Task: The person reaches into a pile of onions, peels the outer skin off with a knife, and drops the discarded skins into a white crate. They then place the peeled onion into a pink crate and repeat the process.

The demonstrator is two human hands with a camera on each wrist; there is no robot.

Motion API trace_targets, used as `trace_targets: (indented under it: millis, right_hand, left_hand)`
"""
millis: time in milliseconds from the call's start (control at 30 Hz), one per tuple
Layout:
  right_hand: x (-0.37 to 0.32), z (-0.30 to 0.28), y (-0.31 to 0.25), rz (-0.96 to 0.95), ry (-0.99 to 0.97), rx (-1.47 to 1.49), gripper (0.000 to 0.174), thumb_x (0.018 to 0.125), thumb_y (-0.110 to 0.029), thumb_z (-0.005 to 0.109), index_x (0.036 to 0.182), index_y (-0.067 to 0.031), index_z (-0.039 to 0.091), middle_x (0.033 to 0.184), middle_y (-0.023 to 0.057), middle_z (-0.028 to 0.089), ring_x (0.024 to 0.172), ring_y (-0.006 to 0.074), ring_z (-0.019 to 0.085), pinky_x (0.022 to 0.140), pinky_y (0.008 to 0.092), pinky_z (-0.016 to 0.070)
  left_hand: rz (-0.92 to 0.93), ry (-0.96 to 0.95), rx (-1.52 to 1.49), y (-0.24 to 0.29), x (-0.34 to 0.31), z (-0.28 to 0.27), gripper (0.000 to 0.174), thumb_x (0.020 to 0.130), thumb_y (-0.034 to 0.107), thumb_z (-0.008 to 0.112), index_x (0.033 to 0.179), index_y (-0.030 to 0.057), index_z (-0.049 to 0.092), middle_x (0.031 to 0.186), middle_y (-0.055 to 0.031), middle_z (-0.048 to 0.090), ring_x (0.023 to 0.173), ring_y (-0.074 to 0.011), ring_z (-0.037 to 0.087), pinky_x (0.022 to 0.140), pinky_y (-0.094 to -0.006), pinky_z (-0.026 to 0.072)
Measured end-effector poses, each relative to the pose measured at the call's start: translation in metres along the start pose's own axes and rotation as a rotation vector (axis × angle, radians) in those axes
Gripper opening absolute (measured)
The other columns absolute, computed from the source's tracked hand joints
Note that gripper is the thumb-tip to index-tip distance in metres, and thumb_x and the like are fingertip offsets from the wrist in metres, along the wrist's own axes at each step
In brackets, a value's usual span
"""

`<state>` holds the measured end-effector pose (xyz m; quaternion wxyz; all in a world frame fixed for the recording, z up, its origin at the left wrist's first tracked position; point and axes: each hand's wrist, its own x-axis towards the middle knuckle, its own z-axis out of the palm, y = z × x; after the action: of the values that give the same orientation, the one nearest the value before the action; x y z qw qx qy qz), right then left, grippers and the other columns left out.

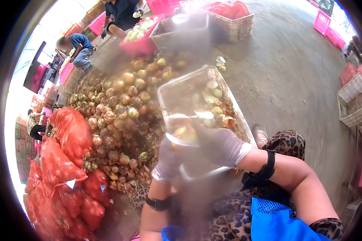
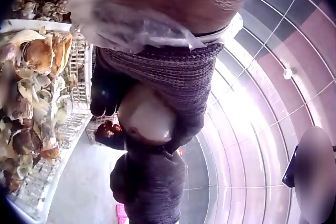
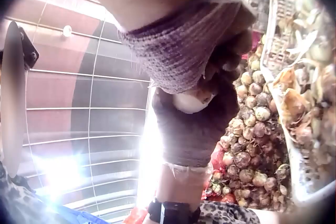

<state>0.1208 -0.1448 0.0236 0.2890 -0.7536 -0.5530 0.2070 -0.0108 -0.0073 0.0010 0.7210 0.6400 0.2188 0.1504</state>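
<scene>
A pale, peeled onion (image 2: 147,118) lies in the gloved left hand (image 2: 163,79), whose fingers curl round it. The gloved right hand (image 2: 152,182) meets it from the opposite side, its fingertips against the onion. Seen from the right wrist, the onion (image 3: 191,102) shows between the right hand (image 3: 181,48) and the left hand (image 3: 191,129); the right fingers bend over its brown end. In the head view, glare and blur cover much of the left hand (image 1: 167,160) and right hand (image 1: 223,148), above a white crate (image 1: 241,122) of onions and peel.
Unpeeled onions (image 1: 120,96) are heaped to the left of the crate, with red mesh sacks (image 1: 70,136) beyond. More crates (image 1: 231,28) stand at the top, near two people bent over. Another crate (image 1: 354,98) is at the right edge. A shoe (image 1: 260,134) rests beside the white crate.
</scene>
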Motion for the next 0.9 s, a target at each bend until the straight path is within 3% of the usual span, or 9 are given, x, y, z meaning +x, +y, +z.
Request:
trace_targets:
  millis: [167, 300, 333, 433, 500, 600, 700, 833, 900]
  right_hand:
    - [0.009, 0.004, 0.017, 0.132, -0.042, -0.109, 0.065, 0.071, -0.024, 0.070, 0.123, -0.0014, 0.039, 0.084, 0.0209, 0.064, 0.075, 0.0371, 0.067, 0.066, 0.0435, 0.0533]
    - [0.023, 0.002, 0.078, 0.448, -0.228, -0.108, 0.034, 0.075, -0.027, 0.069, 0.101, -0.0065, 0.063, 0.092, 0.0179, 0.068, 0.081, 0.0303, 0.068, 0.072, 0.0399, 0.0523]
    - [0.018, -0.002, 0.076, 0.472, -0.210, -0.066, 0.027, 0.076, -0.028, 0.069, 0.094, -0.0077, 0.071, 0.095, 0.0168, 0.069, 0.083, 0.0281, 0.068, 0.074, 0.0387, 0.0519]
    - [0.010, 0.008, 0.055, 0.355, 0.031, 0.203, 0.043, 0.085, -0.027, 0.061, 0.124, -0.0082, 0.056, 0.084, 0.0185, 0.067, 0.072, 0.0261, 0.065, 0.067, 0.0367, 0.0518]
    - [0.005, 0.002, 0.018, 0.127, 0.124, 0.181, 0.054, 0.090, -0.027, 0.056, 0.137, -0.0034, 0.043, 0.071, 0.0182, 0.062, 0.058, 0.0258, 0.063, 0.055, 0.0365, 0.0489]
    - [-0.002, -0.004, -0.027, -0.189, 0.178, -0.079, 0.064, 0.089, -0.025, 0.055, 0.144, -0.0052, 0.031, 0.063, 0.0152, 0.059, 0.056, 0.0316, 0.061, 0.052, 0.0412, 0.0467]
    - [0.002, -0.004, -0.035, -0.210, 0.192, -0.060, 0.068, 0.086, -0.021, 0.055, 0.146, -0.0069, 0.025, 0.060, 0.0157, 0.058, 0.055, 0.0351, 0.060, 0.051, 0.0440, 0.0457]
    - [0.008, -0.003, -0.033, -0.180, 0.213, -0.067, 0.072, 0.085, -0.017, 0.056, 0.147, -0.0079, 0.022, 0.062, 0.0185, 0.058, 0.056, 0.0358, 0.061, 0.050, 0.0443, 0.0459]
    - [0.007, -0.002, -0.030, -0.169, 0.218, -0.050, 0.070, 0.084, -0.016, 0.055, 0.147, -0.0080, 0.024, 0.064, 0.0195, 0.059, 0.058, 0.0360, 0.062, 0.051, 0.0436, 0.0465]
  left_hand:
    - [0.213, -0.031, 0.343, -0.024, 0.000, -0.016, 0.073, 0.064, 0.011, 0.085, 0.123, 0.0005, 0.044, 0.113, -0.0098, 0.058, 0.102, -0.0201, 0.060, 0.087, -0.0337, 0.0545]
    - [0.220, -0.075, -0.003, -0.008, -0.010, -0.021, 0.081, 0.062, 0.017, 0.088, 0.127, 0.0015, 0.041, 0.110, -0.0113, 0.059, 0.098, -0.0228, 0.062, 0.086, -0.0333, 0.0557]
    - [0.118, -0.007, -0.210, 0.006, -0.012, -0.015, 0.082, 0.062, 0.018, 0.088, 0.127, 0.0018, 0.041, 0.110, -0.0121, 0.059, 0.098, -0.0237, 0.063, 0.085, -0.0337, 0.0561]
    - [-0.050, -0.101, -0.666, 0.020, -0.015, -0.028, 0.064, 0.074, 0.021, 0.080, 0.125, 0.0014, 0.047, 0.116, -0.0136, 0.058, 0.103, -0.0267, 0.062, 0.085, -0.0360, 0.0572]
    - [-0.071, 0.153, -0.929, 0.052, -0.024, 0.002, 0.052, 0.078, 0.018, 0.076, 0.120, 0.0007, 0.052, 0.111, -0.0114, 0.060, 0.094, -0.0232, 0.065, 0.079, -0.0300, 0.0592]
    - [0.039, 0.167, -0.935, 0.028, -0.016, -0.007, 0.042, 0.081, 0.016, 0.072, 0.117, 0.0002, 0.055, 0.109, -0.0100, 0.061, 0.093, -0.0201, 0.064, 0.081, -0.0274, 0.0581]
    - [0.020, -0.112, -1.164, 0.007, -0.013, -0.026, 0.033, 0.084, 0.015, 0.070, 0.111, 0.0005, 0.058, 0.106, -0.0077, 0.063, 0.094, -0.0170, 0.063, 0.084, -0.0289, 0.0563]
    - [0.062, 0.284, -0.719, 0.027, -0.009, -0.003, 0.039, 0.077, 0.017, 0.076, 0.107, 0.0004, 0.057, 0.096, -0.0029, 0.063, 0.087, -0.0157, 0.064, 0.081, -0.0317, 0.0583]
    - [0.100, 0.281, -0.413, -0.001, -0.006, -0.018, 0.045, 0.075, 0.016, 0.076, 0.111, 0.0001, 0.055, 0.102, -0.0057, 0.061, 0.093, -0.0185, 0.063, 0.083, -0.0331, 0.0579]
